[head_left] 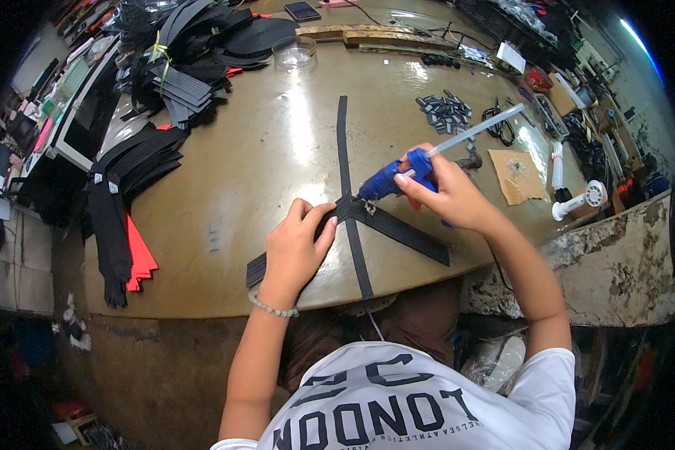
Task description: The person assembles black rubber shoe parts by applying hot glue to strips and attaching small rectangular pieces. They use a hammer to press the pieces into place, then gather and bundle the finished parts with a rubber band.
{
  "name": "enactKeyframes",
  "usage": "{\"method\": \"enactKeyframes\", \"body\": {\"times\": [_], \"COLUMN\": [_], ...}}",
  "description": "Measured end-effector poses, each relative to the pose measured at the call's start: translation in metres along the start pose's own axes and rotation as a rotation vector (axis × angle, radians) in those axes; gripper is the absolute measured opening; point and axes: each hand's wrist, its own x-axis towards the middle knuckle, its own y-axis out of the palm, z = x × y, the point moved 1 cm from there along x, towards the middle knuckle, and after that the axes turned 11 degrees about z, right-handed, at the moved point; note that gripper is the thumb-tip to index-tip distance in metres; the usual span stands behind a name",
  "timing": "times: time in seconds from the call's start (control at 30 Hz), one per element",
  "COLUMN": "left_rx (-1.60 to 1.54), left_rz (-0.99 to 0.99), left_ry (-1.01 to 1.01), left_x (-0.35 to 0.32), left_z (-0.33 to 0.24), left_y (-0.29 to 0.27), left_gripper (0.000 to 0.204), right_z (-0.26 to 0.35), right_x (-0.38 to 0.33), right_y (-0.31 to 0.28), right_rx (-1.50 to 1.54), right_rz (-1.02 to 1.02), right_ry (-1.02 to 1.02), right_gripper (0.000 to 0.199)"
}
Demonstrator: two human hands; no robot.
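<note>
My right hand [454,193] is wrapped round a blue hot glue gun [381,180], and a long translucent glue stick [480,129] sticks out of its back. The gun's nozzle points left, right at the spot where black ribbed straps meet. With thumb and fingertips my left hand [300,244] grips the wide black strap [256,270] on the left, close to that junction. Another wide black strap [409,238] slants off to the right. A narrower black strip [343,142] runs from far to near through the junction. My left fingers cover part of the left strap.
Bundles of black straps [112,202] with red pieces lie at the left and far left. A clear round dish [294,56] stands at the back. To the right are small dark pieces [444,112], scissors [499,124], brown paper [516,176] and a white spool [580,200].
</note>
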Motion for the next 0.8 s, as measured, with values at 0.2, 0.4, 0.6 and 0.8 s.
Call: {"method": "enactKeyframes", "body": {"times": [0.2,0.4,0.6,0.8], "left_rx": [-0.005,0.003,-0.018,-0.018], "left_rz": [0.008,0.005,0.032,0.048], "left_ry": [-0.008,0.004,-0.042,-0.058], "left_x": [0.0,0.0,0.0,-0.001], "left_z": [0.001,0.002,0.001,0.001], "left_y": [0.0,0.001,0.001,0.0], "left_gripper": [0.018,0.018,0.019,0.019], "right_z": [-0.003,-0.003,0.001,0.011], "right_x": [0.017,0.017,0.009,-0.012], "right_y": [0.002,0.005,0.01,0.019], "right_rx": [-0.091,-0.146,-0.168,-0.183], "right_rz": [0.016,-0.009,0.042,0.054], "right_ry": [0.06,0.033,0.11,0.062], "right_gripper": [0.043,0.045,0.048,0.047]}}
